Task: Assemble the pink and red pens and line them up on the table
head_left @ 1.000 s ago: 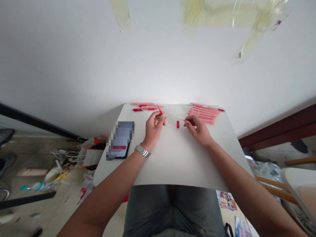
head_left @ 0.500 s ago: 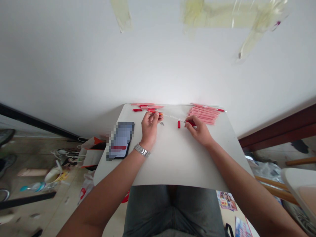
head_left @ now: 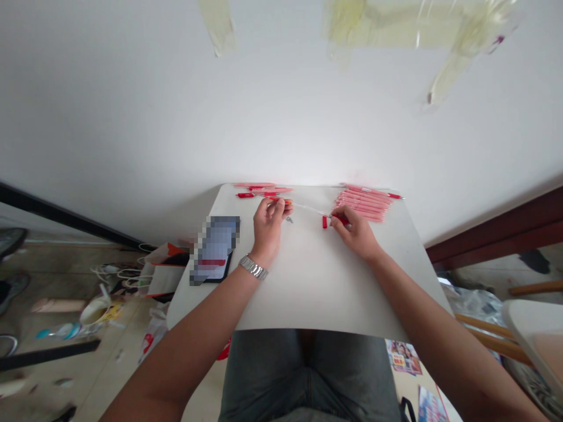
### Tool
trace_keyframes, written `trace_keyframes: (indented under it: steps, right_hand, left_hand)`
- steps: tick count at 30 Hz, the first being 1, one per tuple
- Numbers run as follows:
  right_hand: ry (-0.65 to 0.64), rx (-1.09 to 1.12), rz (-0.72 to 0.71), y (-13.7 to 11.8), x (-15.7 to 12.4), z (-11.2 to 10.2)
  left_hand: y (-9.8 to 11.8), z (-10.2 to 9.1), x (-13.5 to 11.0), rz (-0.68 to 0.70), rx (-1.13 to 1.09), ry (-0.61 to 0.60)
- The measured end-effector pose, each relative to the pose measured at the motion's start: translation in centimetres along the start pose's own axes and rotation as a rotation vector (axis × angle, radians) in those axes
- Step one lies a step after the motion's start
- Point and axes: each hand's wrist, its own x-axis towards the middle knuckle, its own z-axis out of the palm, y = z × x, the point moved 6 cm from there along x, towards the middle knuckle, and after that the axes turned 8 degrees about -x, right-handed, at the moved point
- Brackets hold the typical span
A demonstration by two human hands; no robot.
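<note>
My left hand (head_left: pixel 268 225) is closed in a pinch on a slim red pen part (head_left: pixel 288 202) with an orange end. Between my hands stretches a thin, clear tube-like piece (head_left: pixel 311 208), its far end reaching my right fingers. My right hand (head_left: pixel 357 235) is closed around a red pen barrel (head_left: pixel 340 220), mostly hidden by the fingers. Just left of those fingertips a short red piece (head_left: pixel 324 222) stands out on the white table (head_left: pixel 316 281). Close to my left fingers lies a tiny metallic part (head_left: pixel 289 220), too small to make out.
Several pink and red pens (head_left: pixel 264 189) lie at the table's back left. A row of pink pens (head_left: pixel 365 202) is at the back right, near the wall (head_left: pixel 281 117). A phone (head_left: pixel 215 249), blurred out, rests by the left edge. Bags and a cup (head_left: pixel 94 310) are on the floor.
The short red piece has shifted slightly right, closer to my right fingertips. Both hands keep nearly the same position and grip.
</note>
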Motion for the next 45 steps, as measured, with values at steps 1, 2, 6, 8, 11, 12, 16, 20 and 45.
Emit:
trace_keyframes:
  steps: [1, 2, 6, 8, 11, 12, 16, 20, 45]
  right_hand:
    - [-0.001, 0.001, 0.000, 0.0, 0.0, 0.0]
    - [-0.003, 0.001, 0.000, 0.0, 0.0, 0.0]
    - [-0.004, -0.003, -0.007, -0.1, 0.1, 0.0]
    - [-0.002, -0.001, -0.005, -0.2, 0.1, -0.1]
    - [0.002, 0.005, 0.002, -0.4, 0.1, -0.2]
    - [0.003, 0.006, 0.003, -0.4, 0.1, -0.2]
    - [0.001, 0.004, -0.002, -0.5, 0.1, -0.2]
    - [-0.004, 0.000, -0.021, -0.4, 0.1, -0.1]
    - [-0.030, 0.091, -0.051, -0.4, 0.0, 0.3]
  left_hand:
    - [0.0, 0.0, 0.0, 0.002, -0.002, -0.001]
    - [0.1, 0.0, 0.0, 0.005, -0.004, -0.001]
    - [0.1, 0.0, 0.0, 0.005, 0.002, 0.004]
    - [0.2, 0.1, 0.0, 0.006, 0.010, 0.000]
    - [0.2, 0.1, 0.0, 0.013, 0.012, -0.012]
    - [0.2, 0.0, 0.0, 0.014, 0.012, -0.013]
    - [0.1, 0.0, 0.1, 0.012, 0.010, -0.007]
    - [0.2, 0.2, 0.0, 0.001, 0.004, -0.012]
    - [-0.5, 2.1, -1.1, -0.169, -0.037, -0.254]
